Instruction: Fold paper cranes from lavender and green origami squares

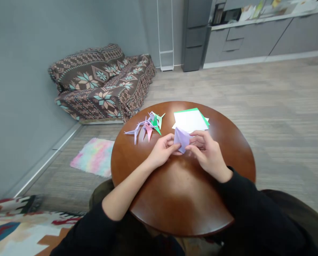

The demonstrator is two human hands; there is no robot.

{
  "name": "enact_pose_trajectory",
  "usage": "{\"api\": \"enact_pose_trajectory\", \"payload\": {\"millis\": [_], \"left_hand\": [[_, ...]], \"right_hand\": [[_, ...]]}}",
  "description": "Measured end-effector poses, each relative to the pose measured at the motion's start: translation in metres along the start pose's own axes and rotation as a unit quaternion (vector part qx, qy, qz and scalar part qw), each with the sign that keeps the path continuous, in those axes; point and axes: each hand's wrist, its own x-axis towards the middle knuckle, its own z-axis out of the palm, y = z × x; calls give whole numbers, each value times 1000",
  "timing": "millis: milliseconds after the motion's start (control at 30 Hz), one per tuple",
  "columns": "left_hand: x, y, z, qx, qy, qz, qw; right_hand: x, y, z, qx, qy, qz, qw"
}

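Note:
A partly folded piece of lilac origami paper point(183, 139) is held up above the round table, between my two hands. My left hand point(164, 151) pinches its left lower side, thumb on the near face and fingers behind. On the other side, my right hand point(205, 151) has its thumb and fingertips at the paper's right edge. Some of the right fingers are curled and partly hidden. Beyond my left hand lies a cluster of folded paper cranes point(148, 129) in lilac, pink and green. A stack of square paper sheets point(190, 120), white on top with green below, lies just behind the held paper.
The round brown wooden table point(172, 199) has a curved edge close to my body. Past it stand a sofa point(102, 81) under a patterned cover, a pastel fluffy rug point(93, 156) on the floor, and grey kitchen cabinets point(255, 39) at the back right.

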Motion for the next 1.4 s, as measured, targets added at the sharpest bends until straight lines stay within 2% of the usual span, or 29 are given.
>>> {"api": "enact_pose_trajectory", "payload": {"millis": [100, 200, 300, 400, 600, 733, 833, 900, 1067, 1200, 1400], "left_hand": [[2, -1, -2, -1, 23, -2, 1000], [2, -1, -3, 21, 20, -1, 1000], [2, -1, -3, 38, 14, -3, 999], [2, -1, -3, 33, 18, 4, 999], [0, 0, 1, 33, -9, 29, 999], [-1, 5, 1, 82, -10, 78, 994], [-2, 8, -1, 78, -35, 104, 991], [-3, 8, -1, 65, -44, 102, 992], [-2, 0, 1, 8, -22, 65, 998], [0, -5, 0, -52, 9, 34, 998], [1, -2, -1, -76, 9, 1, 997]], "right_hand": [[1, 2, -3, -31, -38, -34, 998], [4, 3, -9, -117, -76, -81, 987], [6, 4, -11, -161, -74, -100, 979], [5, 4, -9, -131, -60, -66, 987], [4, -1, -1, -2, -37, 52, 998], [5, -3, -1, 11, -19, 84, 996], [5, -5, 0, 11, -10, 123, 992], [6, -7, 2, 17, -4, 141, 990], [5, -7, 4, 36, -4, 139, 990], [4, -8, 5, -18, 11, 98, 995], [5, -9, 1, -147, 74, -72, 984]]}}
